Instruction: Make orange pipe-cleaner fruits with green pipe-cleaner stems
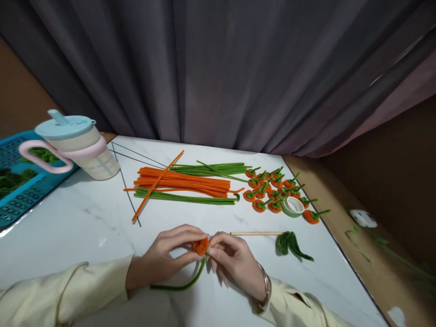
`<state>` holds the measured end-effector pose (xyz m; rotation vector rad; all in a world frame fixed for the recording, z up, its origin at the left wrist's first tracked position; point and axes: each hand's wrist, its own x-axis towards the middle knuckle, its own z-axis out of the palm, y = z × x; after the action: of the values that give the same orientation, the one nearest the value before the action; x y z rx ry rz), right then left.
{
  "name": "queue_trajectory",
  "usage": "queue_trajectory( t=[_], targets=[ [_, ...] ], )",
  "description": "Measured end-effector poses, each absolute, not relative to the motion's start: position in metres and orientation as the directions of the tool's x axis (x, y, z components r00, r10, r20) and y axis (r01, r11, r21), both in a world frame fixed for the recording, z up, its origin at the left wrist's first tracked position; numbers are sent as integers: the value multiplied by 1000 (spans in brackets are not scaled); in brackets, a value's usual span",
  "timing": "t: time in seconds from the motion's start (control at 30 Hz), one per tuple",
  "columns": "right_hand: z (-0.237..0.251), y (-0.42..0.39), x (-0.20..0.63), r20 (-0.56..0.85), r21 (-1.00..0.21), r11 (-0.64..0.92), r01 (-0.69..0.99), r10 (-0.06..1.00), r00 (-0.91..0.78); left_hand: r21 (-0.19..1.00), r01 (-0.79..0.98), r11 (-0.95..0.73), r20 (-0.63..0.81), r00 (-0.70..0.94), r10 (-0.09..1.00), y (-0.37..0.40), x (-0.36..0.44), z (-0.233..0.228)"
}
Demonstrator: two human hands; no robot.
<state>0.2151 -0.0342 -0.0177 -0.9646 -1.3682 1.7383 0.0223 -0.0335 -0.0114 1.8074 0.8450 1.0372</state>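
Note:
Between my hands is a small orange pipe-cleaner pumpkin, its coils rounded and ribbed. My left hand pinches it from the left between thumb and fingers. From the right, my right hand has its thumb and forefinger closed at the pumpkin's edge, by a green pipe cleaner that hangs down and curves left over the table. How that green piece joins the orange one is hidden by the fingers. Right of my right hand lie a thin wooden stick and a bent dark green pipe-cleaner piece.
Orange pipe cleaners and green pipe cleaners lie in bundles ahead. Several finished pumpkins with green stems surround a roll of tape at right. A lidded cup and a blue basket stand left. A curtain hangs behind.

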Motion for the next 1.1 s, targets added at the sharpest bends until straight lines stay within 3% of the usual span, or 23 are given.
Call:
queue_trajectory(
  t=[0.07,0.13,1.1],
  targets=[
    [-20,-31,215,-231,-908,-381,-177,804,-547,850,143,-508,398,457,795,-29,24,-12],
    [-21,-28,216,-242,-868,-439,-233,783,-573,819,151,-553,431,475,768,-24,25,-12],
    [-21,-23,221,-227,-828,-482,-286,755,-615,638,149,-756,560,584,588,-23,24,-12]
  ],
)
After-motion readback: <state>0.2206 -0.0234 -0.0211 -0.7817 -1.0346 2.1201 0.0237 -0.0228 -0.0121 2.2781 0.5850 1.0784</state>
